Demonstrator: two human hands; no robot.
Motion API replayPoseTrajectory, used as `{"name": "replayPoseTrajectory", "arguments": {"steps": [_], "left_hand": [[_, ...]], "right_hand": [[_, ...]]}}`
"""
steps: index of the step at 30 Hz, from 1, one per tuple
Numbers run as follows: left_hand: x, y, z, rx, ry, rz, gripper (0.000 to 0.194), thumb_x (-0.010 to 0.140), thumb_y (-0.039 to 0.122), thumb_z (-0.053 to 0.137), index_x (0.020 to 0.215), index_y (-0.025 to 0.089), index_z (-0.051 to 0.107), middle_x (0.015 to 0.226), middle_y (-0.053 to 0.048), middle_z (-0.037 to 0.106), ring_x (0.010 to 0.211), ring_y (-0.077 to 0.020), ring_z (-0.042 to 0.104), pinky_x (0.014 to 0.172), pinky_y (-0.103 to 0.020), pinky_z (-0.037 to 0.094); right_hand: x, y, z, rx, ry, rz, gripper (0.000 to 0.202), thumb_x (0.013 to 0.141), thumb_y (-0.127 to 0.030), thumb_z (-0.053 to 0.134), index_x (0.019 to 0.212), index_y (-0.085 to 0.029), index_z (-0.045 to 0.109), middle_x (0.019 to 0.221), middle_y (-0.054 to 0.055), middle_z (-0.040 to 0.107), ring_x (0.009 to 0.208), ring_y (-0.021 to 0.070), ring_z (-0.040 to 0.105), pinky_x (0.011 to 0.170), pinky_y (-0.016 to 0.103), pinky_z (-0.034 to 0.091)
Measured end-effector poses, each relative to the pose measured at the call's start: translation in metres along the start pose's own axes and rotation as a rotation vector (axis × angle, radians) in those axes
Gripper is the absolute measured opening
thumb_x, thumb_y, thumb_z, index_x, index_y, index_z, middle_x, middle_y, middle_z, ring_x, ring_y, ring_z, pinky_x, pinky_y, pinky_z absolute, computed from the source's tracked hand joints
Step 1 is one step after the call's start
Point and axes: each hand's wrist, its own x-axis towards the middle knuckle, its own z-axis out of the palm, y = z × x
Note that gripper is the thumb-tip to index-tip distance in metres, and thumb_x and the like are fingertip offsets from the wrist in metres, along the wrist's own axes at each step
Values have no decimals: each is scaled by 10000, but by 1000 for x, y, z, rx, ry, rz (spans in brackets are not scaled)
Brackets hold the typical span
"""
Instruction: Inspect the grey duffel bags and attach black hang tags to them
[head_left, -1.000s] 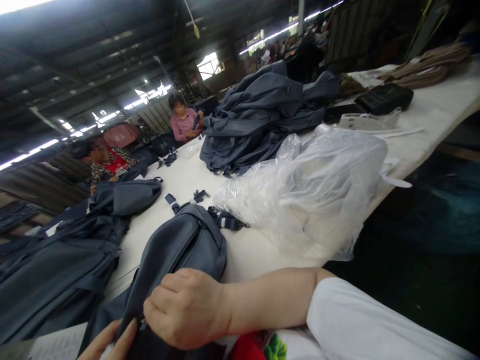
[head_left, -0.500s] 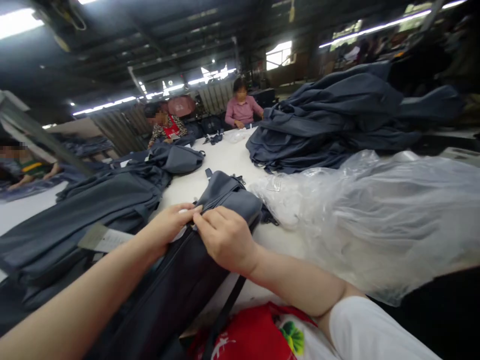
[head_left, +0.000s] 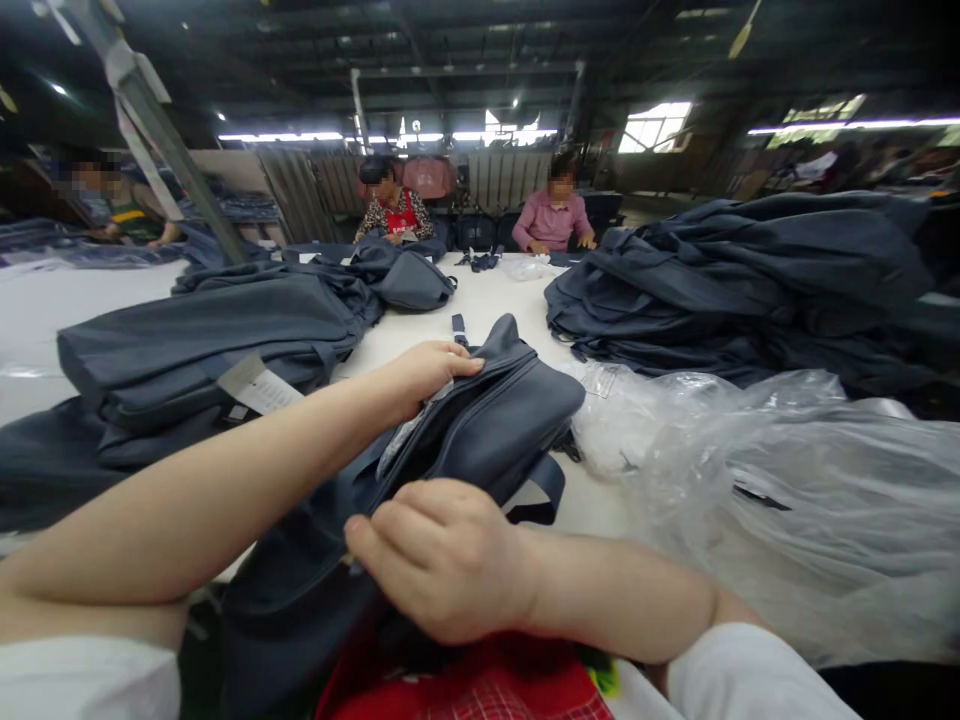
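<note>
White table [head_left: 480, 300], centre frame: left hand [head_left: 427, 375] grips the grey bag [head_left: 495, 420] top edge; right hand [head_left: 442, 555], clenched on its near fabric, should keep it taut.

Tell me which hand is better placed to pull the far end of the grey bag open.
Left. The left hand already grips the grey bag at its far top edge, while the right hand pinches the near end by the body.

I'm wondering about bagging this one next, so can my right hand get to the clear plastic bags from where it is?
Probably yes. The right hand is closed on the near end of the grey bag, and the plastic bags lie just to its right on the table, with nothing between them. It would have to let go first.
</note>
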Motion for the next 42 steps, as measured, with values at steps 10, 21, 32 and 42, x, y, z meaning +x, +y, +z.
{"name": "replayPoseTrajectory", "arguments": {"steps": [10,21,32,42], "left_hand": [[-20,-10,-25,277,82,138,415,693,581,663,762,176,606,568,17,586,546,-161,559,497,-235,396],[-30,-21,-27,-144,-21,20,613,657,522,766,1169,223,607,793,-32,738,681,-220,700,607,-285,541],[-33,-22,-16,-8,-20,81,704,600,601,765,1145,177,624,783,-29,707,652,-218,678,574,-286,527],[-31,-18,-12,26,1,163,512,596,467,755,996,153,686,753,-25,701,602,-196,629,527,-257,469]], "right_hand": [[8,-6,-4,191,-232,-252,192,945,-289,524,803,-210,627,782,-11,645,710,96,580,646,206,471],[-83,147,-60,-87,-831,1009,159,808,-218,590,903,-164,705,880,68,727,778,187,659,671,253,449],[-63,210,-27,-389,-787,1121,301,827,-228,566,1094,-141,676,1093,156,697,1017,269,651,831,314,483],[-63,200,-14,-536,-845,1011,375,962,-145,318,1171,-75,622,1147,225,656,1099,261,616,904,328,462]]}}
